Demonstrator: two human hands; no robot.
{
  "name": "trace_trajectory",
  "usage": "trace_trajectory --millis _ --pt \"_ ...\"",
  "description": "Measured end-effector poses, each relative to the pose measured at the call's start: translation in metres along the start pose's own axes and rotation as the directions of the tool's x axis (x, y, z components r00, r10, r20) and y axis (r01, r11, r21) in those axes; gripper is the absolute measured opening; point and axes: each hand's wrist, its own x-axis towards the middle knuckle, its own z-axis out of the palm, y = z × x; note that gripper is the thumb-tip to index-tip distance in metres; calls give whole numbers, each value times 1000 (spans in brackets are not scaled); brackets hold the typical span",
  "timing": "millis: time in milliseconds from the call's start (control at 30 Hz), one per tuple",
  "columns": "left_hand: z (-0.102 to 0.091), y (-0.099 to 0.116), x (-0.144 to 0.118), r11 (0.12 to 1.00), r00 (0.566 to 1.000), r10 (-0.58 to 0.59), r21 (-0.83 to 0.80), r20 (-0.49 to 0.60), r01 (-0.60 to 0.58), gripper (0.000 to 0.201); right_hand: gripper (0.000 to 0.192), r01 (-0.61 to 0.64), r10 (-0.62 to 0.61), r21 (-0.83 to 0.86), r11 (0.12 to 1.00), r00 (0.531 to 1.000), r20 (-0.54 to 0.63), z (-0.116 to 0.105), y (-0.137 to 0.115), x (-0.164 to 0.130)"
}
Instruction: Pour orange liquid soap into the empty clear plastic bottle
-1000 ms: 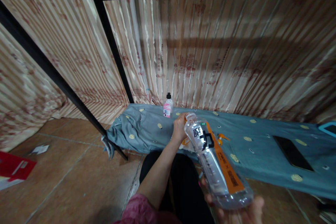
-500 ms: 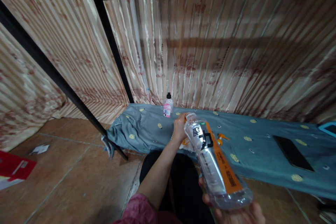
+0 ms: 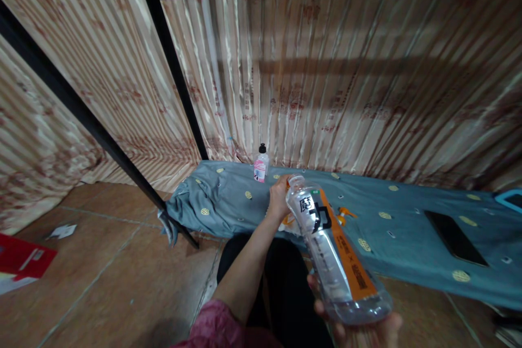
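A clear plastic drink bottle (image 3: 326, 250) with an orange-and-silver label lies tilted across my lap, neck pointing up and left. My right hand (image 3: 362, 331) holds it near the base, fingers wrapped from beneath. At the mouth of the bottle, my left hand (image 3: 279, 196) is closed, with a bit of orange showing by the fingertips; what it pinches is mostly hidden. Below that hand, partly covered by the bottle, lies a crumpled white-and-orange wrapper (image 3: 289, 223). Small orange pieces (image 3: 345, 215) rest on the cloth just right of the bottle.
A small bottle with a black cap and pink label (image 3: 261, 166) stands at the back of the blue-grey cloth (image 3: 228, 201). To the right lie a black phone (image 3: 454, 238) and a light-blue-edged object (image 3: 509, 199). Black frame posts (image 3: 175, 70) rise at left; a red box (image 3: 26, 258) sits on the floor.
My right hand has shifted very slightly to the left under the bottle's base. The left hand and everything else look the same.
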Motion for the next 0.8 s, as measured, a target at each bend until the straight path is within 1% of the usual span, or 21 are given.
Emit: trace_trajectory --millis 133,300,500,733,800 --pt "1 -2 0 1000 1000 24 -20 -13 -24 16 63 7 -8 -21 1000 1000 -9 -3 0 1" --pt "1 -3 0 1000 1000 22 -16 -14 -22 15 60 37 -38 -16 999 999 -8 -7 1 1" --pt "2 -4 0 1000 1000 4 -8 -10 -4 19 63 72 -74 -42 997 996 -55 -4 1 0" --pt "2 -5 1 1000 1000 -11 20 8 10 19 63 19 -21 -34 999 997 -69 -5 -3 0" --pt "2 -4 0 1000 1000 -15 18 6 15 19 62 22 -24 -34 999 997 -74 -4 -3 -1"
